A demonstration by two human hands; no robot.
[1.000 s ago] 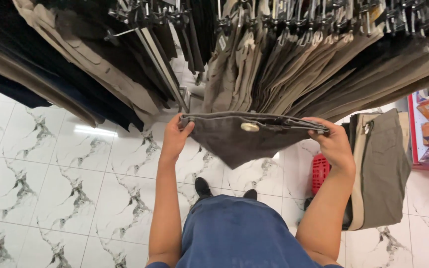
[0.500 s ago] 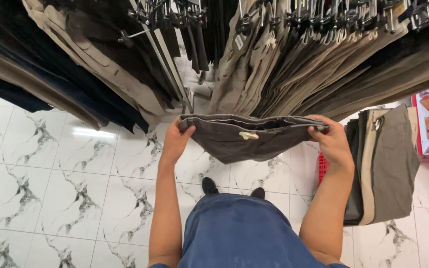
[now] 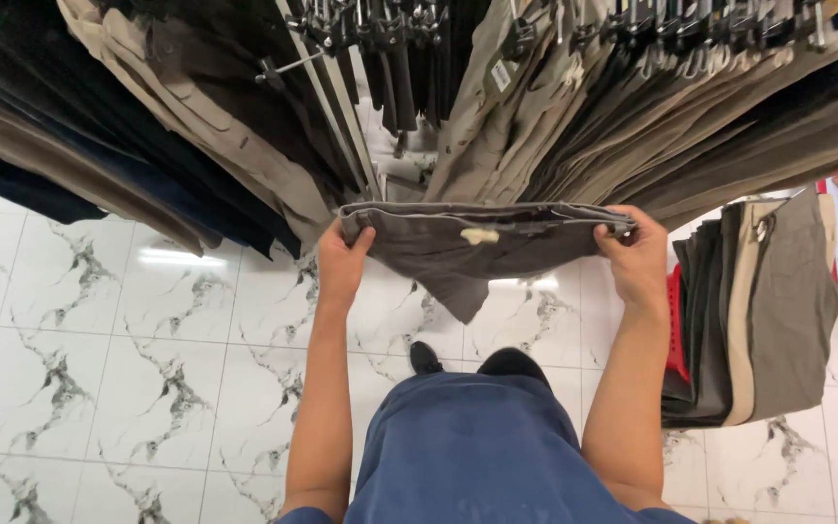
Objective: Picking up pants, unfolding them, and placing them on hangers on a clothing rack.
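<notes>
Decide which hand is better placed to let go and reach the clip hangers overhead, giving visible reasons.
Probably the right hand. Both hands keep a grip on the folded dark grey trousers, but the left hand sits lower, under hanging beige garments, while the dense hanger row lies above the right.

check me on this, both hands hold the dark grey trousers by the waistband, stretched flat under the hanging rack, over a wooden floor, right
Not quite. The head view shows a white marble-patterned tile floor, not wood. The rest stands: the left hand and right hand grip the dark grey trousers at either end of the waistband, stretched flat under the hanging rack.
</notes>
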